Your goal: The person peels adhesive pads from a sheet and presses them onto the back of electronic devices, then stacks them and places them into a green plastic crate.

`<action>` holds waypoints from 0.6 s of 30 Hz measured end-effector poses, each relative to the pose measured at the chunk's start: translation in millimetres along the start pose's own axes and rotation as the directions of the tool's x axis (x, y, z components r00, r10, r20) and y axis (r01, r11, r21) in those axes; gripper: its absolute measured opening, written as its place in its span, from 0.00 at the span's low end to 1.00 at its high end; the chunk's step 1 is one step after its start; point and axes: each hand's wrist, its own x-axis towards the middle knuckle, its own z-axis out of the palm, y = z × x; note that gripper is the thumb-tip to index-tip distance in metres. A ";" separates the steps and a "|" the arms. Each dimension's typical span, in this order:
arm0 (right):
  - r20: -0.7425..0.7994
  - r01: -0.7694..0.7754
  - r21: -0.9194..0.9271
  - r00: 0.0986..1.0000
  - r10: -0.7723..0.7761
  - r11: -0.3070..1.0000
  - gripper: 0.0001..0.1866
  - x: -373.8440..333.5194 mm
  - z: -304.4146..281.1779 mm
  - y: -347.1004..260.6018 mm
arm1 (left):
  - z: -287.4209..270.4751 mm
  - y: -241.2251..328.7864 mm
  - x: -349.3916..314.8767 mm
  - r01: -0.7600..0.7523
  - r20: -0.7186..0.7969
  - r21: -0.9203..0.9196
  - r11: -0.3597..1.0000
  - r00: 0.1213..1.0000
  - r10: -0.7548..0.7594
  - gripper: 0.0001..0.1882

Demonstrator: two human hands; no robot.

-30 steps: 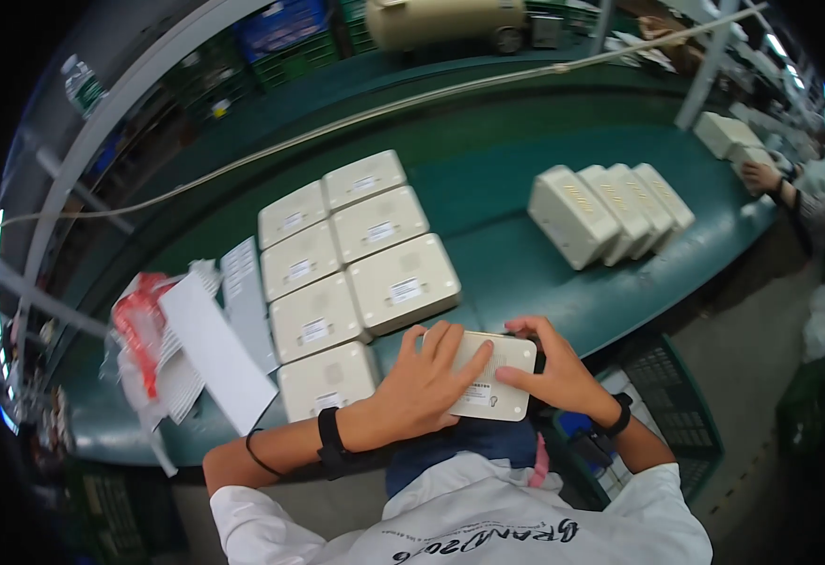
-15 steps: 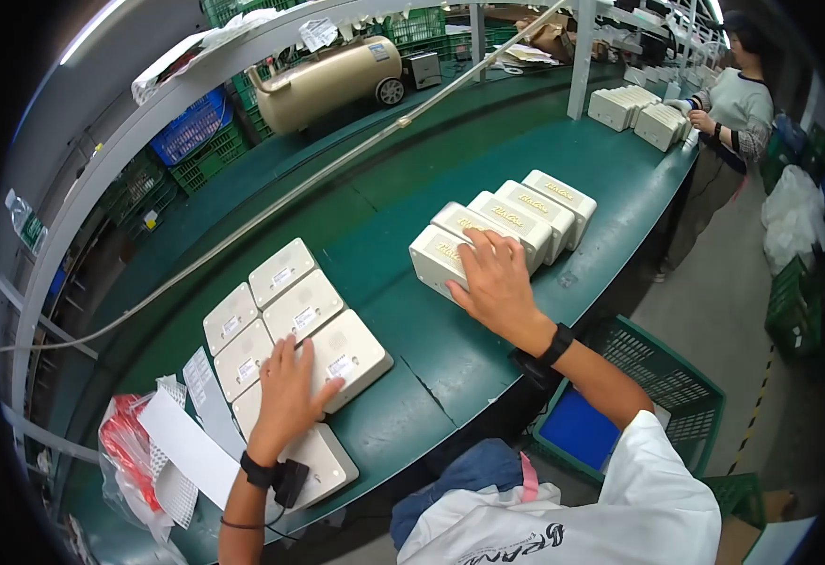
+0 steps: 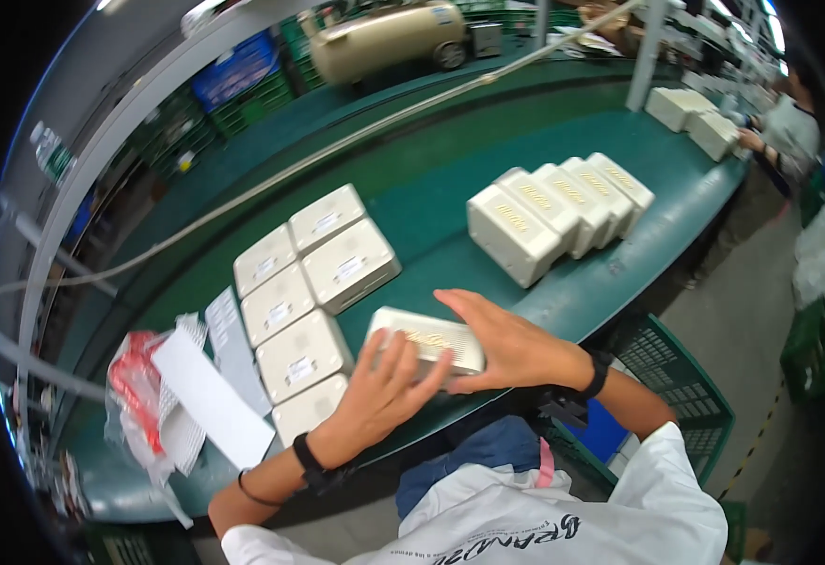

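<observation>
Both my hands hold one cream plastic box [image 3: 445, 341] with raised gold lettering, tilted above the near edge of the green table. My left hand [image 3: 381, 391] has its fingers over the box's left and front side. Around the right end curls my right hand [image 3: 518, 350], thumb and fingers on either side. Left of them, several similar boxes [image 3: 348, 268] lie flat in two columns, each with a small white label. To the right, a slanted row of matching boxes [image 3: 516, 226] stands on edge, gold lettering upward.
White paper sheets [image 3: 210, 400] and a clear-and-red plastic bag [image 3: 135, 386] lie at the table's left. A green crate [image 3: 685, 395] stands below the near edge at right. A co-worker [image 3: 784, 132] handles boxes at the far right. A cable [image 3: 337, 146] crosses above the table.
My left hand has lifted a box from the right column of the flat group. My right hand has left the standing row and come back to hold that box. The whole view has shifted.
</observation>
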 end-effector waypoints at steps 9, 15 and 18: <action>-0.101 -0.246 -0.503 0.969 0.226 0.829 0.36 -1.0 -18.8 21.0 | 43.9 -139.7 -9.8 0.324 -0.056 -0.142 0.935 0.941 -0.335 0.42; -0.273 -0.184 -0.836 0.957 -0.101 0.517 0.34 20.6 -20.9 65.3 | 45.5 -125.3 20.7 0.462 0.287 -0.174 0.870 0.869 -0.404 0.52; -0.276 -0.180 -0.821 0.956 -0.100 0.542 0.34 32.1 -15.1 79.1 | 58.9 -137.9 11.9 0.529 0.296 -0.265 0.806 0.840 -0.455 0.52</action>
